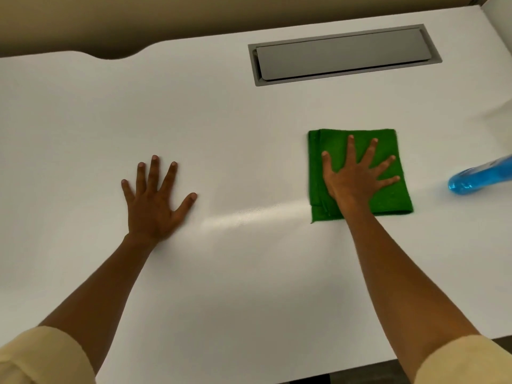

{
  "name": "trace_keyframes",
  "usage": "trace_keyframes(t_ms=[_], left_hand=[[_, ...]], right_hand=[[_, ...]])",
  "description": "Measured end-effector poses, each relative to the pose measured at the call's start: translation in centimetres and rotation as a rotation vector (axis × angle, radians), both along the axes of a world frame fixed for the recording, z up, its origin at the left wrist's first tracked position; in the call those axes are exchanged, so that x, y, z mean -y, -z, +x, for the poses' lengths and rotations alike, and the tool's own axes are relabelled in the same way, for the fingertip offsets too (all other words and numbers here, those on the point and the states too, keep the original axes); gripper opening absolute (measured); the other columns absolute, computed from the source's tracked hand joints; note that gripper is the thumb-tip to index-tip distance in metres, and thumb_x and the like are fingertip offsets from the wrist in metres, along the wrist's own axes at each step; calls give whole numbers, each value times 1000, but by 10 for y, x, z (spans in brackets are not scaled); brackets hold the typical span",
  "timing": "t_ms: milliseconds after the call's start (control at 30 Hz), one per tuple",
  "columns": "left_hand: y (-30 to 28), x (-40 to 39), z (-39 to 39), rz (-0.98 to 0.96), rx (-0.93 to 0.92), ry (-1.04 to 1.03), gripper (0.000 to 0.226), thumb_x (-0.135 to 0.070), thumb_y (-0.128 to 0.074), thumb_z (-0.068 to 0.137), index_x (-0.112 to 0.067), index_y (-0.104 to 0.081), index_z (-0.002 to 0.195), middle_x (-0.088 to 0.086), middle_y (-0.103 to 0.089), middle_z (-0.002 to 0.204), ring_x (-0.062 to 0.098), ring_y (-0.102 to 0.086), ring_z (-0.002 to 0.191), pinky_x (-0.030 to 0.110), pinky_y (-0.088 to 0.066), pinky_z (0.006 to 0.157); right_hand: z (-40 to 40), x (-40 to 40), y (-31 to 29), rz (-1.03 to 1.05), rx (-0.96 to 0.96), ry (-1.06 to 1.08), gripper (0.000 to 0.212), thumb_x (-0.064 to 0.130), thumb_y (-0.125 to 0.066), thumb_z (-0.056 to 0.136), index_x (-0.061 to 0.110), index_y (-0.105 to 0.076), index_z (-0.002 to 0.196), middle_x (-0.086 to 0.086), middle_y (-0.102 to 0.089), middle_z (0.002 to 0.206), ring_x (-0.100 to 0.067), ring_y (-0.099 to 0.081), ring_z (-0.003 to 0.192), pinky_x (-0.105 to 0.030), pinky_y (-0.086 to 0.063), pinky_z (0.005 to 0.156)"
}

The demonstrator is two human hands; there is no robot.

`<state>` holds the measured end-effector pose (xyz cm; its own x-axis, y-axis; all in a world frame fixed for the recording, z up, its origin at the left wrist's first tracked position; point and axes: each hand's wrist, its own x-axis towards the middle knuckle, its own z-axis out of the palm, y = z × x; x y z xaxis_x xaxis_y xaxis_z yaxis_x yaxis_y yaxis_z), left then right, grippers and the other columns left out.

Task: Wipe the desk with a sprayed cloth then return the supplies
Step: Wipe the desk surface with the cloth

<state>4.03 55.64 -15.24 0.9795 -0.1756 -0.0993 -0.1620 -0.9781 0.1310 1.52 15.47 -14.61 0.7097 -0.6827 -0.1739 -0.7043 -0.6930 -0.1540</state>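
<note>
Cloth: your green cloth (360,173), folded into a rough square, lies flat on the white surface (249,273) at centre right of the frame.
Right hand: your right hand (357,181) presses flat on the cloth, fingers straight and spread wide (nothing gripped).
Left hand: your left hand (156,200) rests palm down on the bare surface at centre left, fingers straight and apart, well away from the cloth.
Streak: a shiny streak (249,213) runs on the surface from the cloth's lower left corner toward your left hand.
Bottle: a blue spray bottle (476,180) sits at the right edge, near the cloth, partly cut off.
Hatch: a grey cable hatch (343,54) is set into the surface at upper right.
Sleeves: pale yellow sleeves (41,358) show at both lower corners.
</note>
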Motion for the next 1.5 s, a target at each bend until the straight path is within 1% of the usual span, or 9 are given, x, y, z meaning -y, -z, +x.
trace_keyframes(t_ms=[167, 267, 400, 533, 733, 833, 967, 1200, 1500], left_hand=[[1, -3, 1, -28, -7, 18, 73, -69, -17, 92, -35, -15, 157, 1, -2, 168, 32, -3, 154, 67, -8, 116], [-1, -2, 3, -23, -5, 16, 67, -58, -13, 96, -32, -17, 158, 4, -5, 168, 33, -4, 154, 66, -9, 116], [-1, -5, 5, -70, -5, 14, 63, -46, -13, 98, -28, -24, 157, 6, -10, 168, 34, -7, 154, 65, -9, 116], [-5, -8, 5, -76, -8, 64, 68, -44, -13, 93, -23, -25, 157, 11, -11, 167, 38, -8, 153, 65, -11, 114], [-10, -17, 3, -294, -64, 48, 69, -29, -28, 86, -17, -33, 154, 10, -14, 166, 32, -7, 154, 60, -5, 118], [-8, -15, -3, -185, -31, 58, 66, -46, -29, 94, -21, -29, 155, 9, -12, 167, 32, -8, 154, 59, -7, 118], [-2, -12, -5, -87, -23, 57, 72, -60, -23, 94, -25, -22, 157, 7, -8, 168, 32, -8, 154, 61, -9, 117], [-3, 0, 3, -75, -28, 98, 72, -60, -21, 94, -25, -23, 157, 9, -11, 167, 34, -11, 153, 61, -14, 115], [4, -2, 24, -45, -16, 95, 68, -58, -18, 96, -29, -22, 157, 9, -10, 167, 36, -12, 153, 62, -15, 115]], right_hand=[[32, -88, 0, 5, 30, -246, 86, 86, -5, 77, 45, -4, 152, -5, 5, 165, -52, 12, 144, -79, 8, 103], [35, -153, 0, 36, 65, -414, 85, 85, -8, 78, 44, -10, 152, -6, 2, 165, -52, 11, 144, -78, 10, 102], [12, -215, 1, 39, 101, -571, 82, 83, -18, 79, 43, -20, 151, -6, -7, 165, -52, 8, 145, -77, 8, 103], [-27, -237, 4, 20, 141, -627, 77, 80, -25, 81, 44, -24, 150, -5, -9, 165, -50, 6, 146, -76, 4, 106], [-63, -221, 4, 22, 152, -594, 77, 79, -28, 81, 44, -25, 149, -4, -10, 165, -48, 3, 147, -75, 0, 106], [-79, -204, 3, 20, 131, -553, 77, 81, -26, 82, 44, -24, 149, -3, -9, 165, -47, 3, 148, -75, -1, 106], [-101, -170, 6, -6, 110, -475, 78, 83, -24, 82, 45, -22, 150, -3, -9, 165, -47, 2, 148, -76, -1, 106], [-118, -93, 5, -38, 52, -288, 80, 86, -20, 81, 47, -17, 151, -2, -7, 165, -46, 1, 148, -77, -1, 107], [-93, 1, 10, -80, -10, -89, 82, 87, -11, 79, 47, -10, 151, -2, -7, 165, -47, 0, 147, -78, -2, 106]])
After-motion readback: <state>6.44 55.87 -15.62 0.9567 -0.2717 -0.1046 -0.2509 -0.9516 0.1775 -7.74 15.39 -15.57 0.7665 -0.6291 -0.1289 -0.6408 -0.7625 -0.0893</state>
